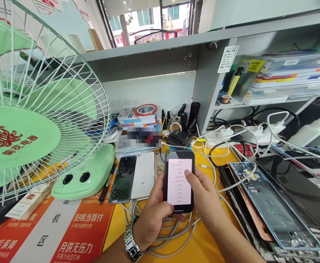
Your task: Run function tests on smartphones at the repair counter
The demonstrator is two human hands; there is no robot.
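A black smartphone (179, 190) with a lit screen of text lines is held upright in front of me, over a coil of white cables (176, 243). My left hand (156, 213) grips its lower left side, with the thumb at the bottom of the screen. On the right side, my right hand (205, 191) is closed round the phone's edge, its thumb on the upper right of the screen. The fingers behind the phone are mostly hidden. Left of it lie a white phone (143, 177) and a dark, cracked phone (124, 177).
A green fan (20, 135) with a wire guard fills the left. Stacked phone frames (275, 208) lie at right, below white chargers and tangled cables (258, 133). Tape (145, 109) sits on boxes at the back. A grey shelf (208, 84) holds plastic cases (288, 78).
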